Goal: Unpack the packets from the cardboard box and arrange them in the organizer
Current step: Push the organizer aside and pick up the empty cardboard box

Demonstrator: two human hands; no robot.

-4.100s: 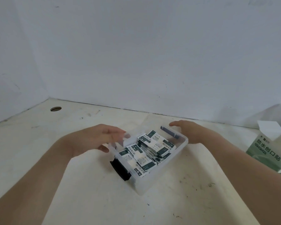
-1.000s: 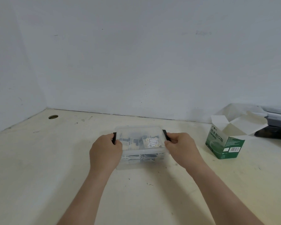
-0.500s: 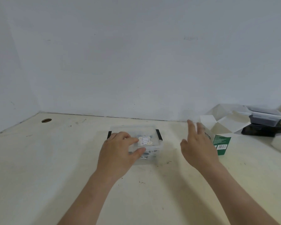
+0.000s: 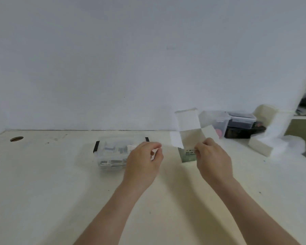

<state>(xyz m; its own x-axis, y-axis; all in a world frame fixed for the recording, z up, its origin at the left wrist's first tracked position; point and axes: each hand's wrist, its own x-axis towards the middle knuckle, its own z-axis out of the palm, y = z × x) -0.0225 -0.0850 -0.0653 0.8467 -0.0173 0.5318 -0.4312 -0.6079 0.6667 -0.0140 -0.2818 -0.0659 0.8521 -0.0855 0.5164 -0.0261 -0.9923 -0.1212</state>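
Observation:
The clear plastic organizer [image 4: 113, 152] stands lidded on the table, its black latches down and packets dimly visible inside. My left hand [image 4: 143, 161] hovers in front of its right end with curled fingers and holds nothing. To the right stands the green cardboard box [image 4: 187, 154] with its white flaps open. My right hand [image 4: 212, 156] grips the box at its right front edge. What is inside the box is hidden.
Clear lidded containers [image 4: 240, 121] and a dark object sit at the back right by the wall. White foam blocks [image 4: 260, 147] lie at the right. A round hole [image 4: 16, 138] is in the table at the far left.
Both hands latched the lid onto the organizer, then let go. They moved right, and my right hand took hold of the cardboard box. The view swung to the right.

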